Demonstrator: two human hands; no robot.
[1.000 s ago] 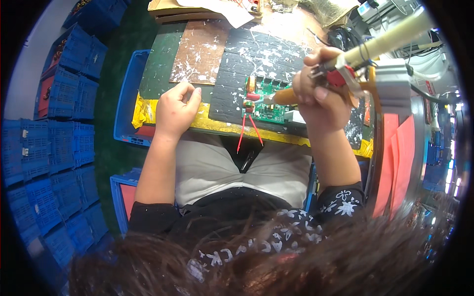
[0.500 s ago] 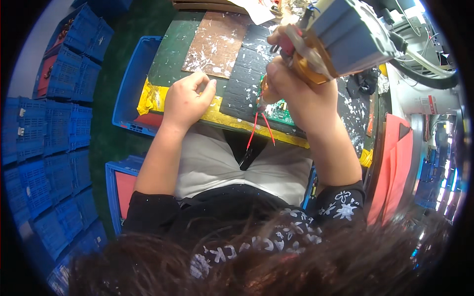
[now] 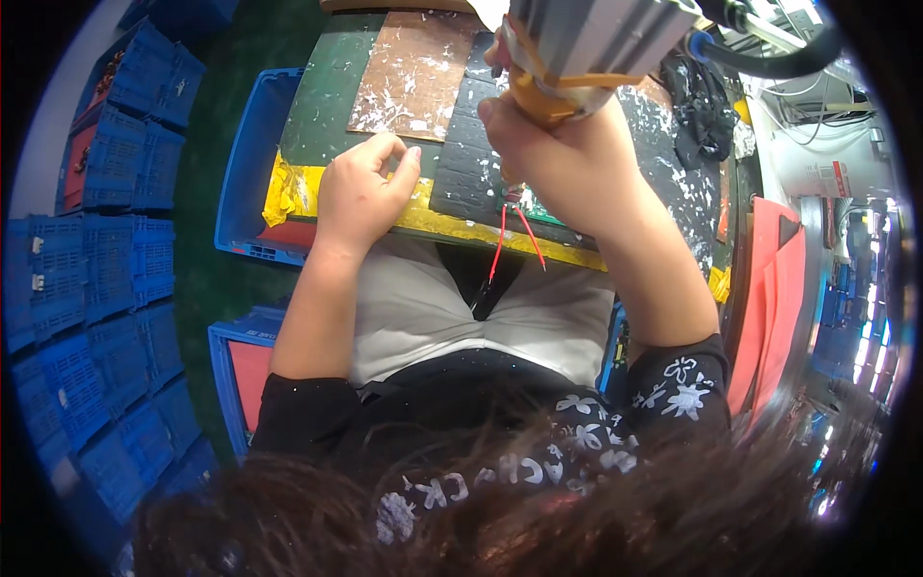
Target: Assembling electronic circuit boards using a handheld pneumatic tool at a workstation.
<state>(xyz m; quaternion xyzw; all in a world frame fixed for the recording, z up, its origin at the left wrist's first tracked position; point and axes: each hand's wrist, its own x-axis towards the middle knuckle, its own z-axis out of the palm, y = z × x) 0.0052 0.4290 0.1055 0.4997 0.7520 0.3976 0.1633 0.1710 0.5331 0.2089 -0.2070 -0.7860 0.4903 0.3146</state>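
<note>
My right hand [image 3: 567, 163] grips a bulky glue gun [image 3: 596, 43] with a grey ribbed body and orange tape around its lower part. Under that hand, a green circuit board [image 3: 540, 213] lies at the front of the bench, mostly hidden by my hand and wrist. Two red wires [image 3: 502, 240] run from the board over the bench's front edge. Its nozzle and the spot it points at cannot be made out. To the left, my left hand [image 3: 365, 188] rests on the yellow-taped edge, loosely curled, with nothing visible in it.
White flecks cover the bench's brown board [image 3: 409, 77] and black mat [image 3: 461, 163]. A black cloth [image 3: 700, 115] lies at the right, below a thick hose [image 3: 788, 60]. Blue crates [image 3: 106, 260] are stacked on the left; another blue bin [image 3: 252, 183] adjoins the bench.
My right hand and the glue gun have shifted left over the circuit board, covering more of it. My left hand has stayed in nearly the same place.
</note>
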